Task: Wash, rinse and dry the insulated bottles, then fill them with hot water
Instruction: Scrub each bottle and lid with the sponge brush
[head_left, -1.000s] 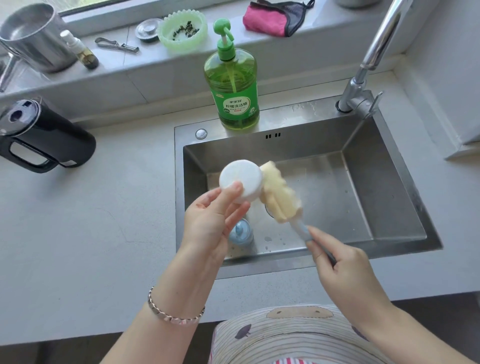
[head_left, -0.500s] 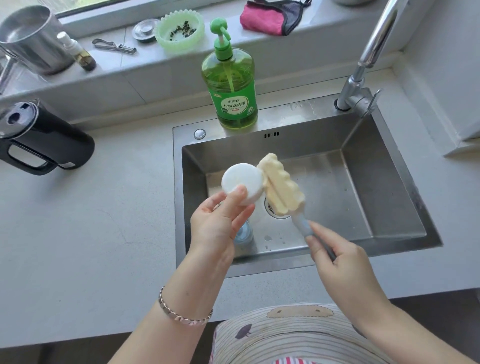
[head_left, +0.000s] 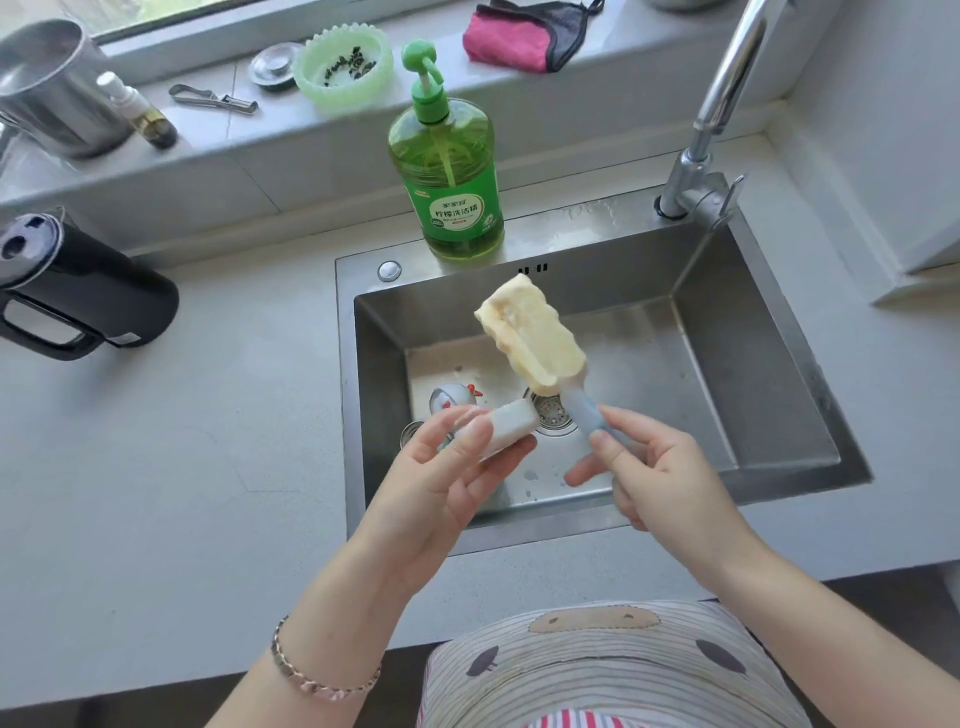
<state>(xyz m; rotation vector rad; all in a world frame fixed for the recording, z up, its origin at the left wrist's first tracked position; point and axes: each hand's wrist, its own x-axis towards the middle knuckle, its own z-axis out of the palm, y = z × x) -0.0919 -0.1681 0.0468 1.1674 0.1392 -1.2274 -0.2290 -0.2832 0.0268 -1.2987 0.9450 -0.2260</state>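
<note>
Grey countertop (head_left: 182, 467) carries a black kettle (head_left: 88, 296) at nine o'clock, probably for filling. Left hand (head_left: 441, 483) pinches the white lid (head_left: 511, 423) over the sink (head_left: 753, 312), above the bottle (head_left: 449, 400) lying there; right hand (head_left: 660, 478) grips the sponge brush (head_left: 535, 332), tilted toward eleven o'clock.

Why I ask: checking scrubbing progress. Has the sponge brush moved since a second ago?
Yes. The sponge brush has lifted off the white lid toward the back wall of the sink, uncovering the drain strainer it partly hid.
</note>
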